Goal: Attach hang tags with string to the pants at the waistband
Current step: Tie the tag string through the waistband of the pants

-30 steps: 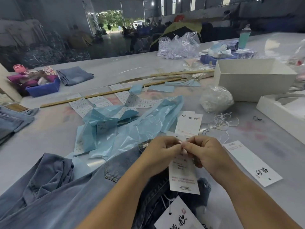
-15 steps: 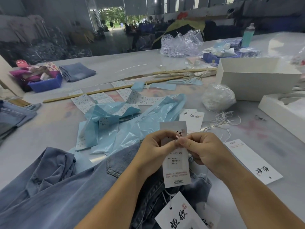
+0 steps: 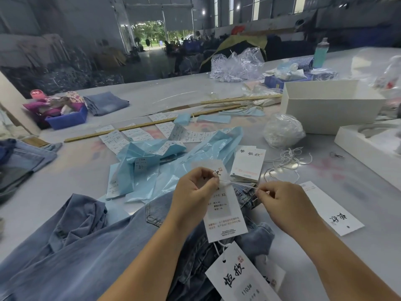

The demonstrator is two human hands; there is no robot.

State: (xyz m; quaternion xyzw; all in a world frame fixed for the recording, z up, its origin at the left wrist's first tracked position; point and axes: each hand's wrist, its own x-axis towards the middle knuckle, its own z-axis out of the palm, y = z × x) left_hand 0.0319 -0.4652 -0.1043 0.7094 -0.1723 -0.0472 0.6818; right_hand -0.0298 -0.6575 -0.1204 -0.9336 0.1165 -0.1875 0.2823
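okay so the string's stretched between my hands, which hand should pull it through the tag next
Probably the right hand. It pinches the free end of the string, out to the side of the hang tag, with open table beyond it. The left hand grips the tag's top and should steady it.

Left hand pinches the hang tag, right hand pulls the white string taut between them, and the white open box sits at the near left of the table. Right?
Not quite. The left hand does pinch the hang tag and the right hand pulls the white string taut, but the head view shows the white open box at the far right of the table, not the near left.
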